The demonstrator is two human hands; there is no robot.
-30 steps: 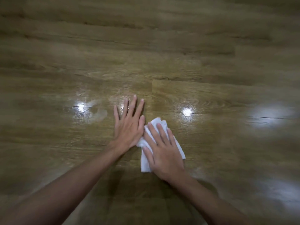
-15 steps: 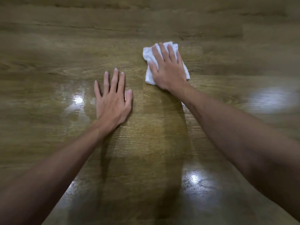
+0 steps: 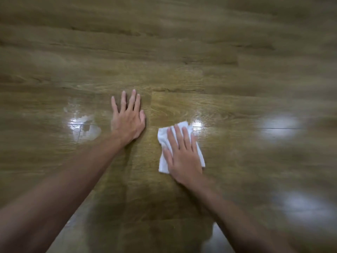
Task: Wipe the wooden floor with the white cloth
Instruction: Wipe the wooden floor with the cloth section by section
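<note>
A folded white cloth (image 3: 163, 138) lies flat on the wooden floor (image 3: 182, 73), right of centre. My right hand (image 3: 183, 156) presses down on the cloth with fingers spread, covering most of it. To its left, my left hand (image 3: 127, 119) rests palm-down on the bare floor, fingers apart and holding nothing. A hand's width of floor separates the two hands.
The brown planks are glossy, with bright light reflections (image 3: 279, 126) to the right and lower right. A pale wet-looking smear (image 3: 85, 128) shines on the floor left of my left hand. The frame is blurred towards its edges.
My right hand has pulled the cloth back towards me from its far reach, ending beside and slightly nearer than my left hand. The left hand stays planted on the floor.
</note>
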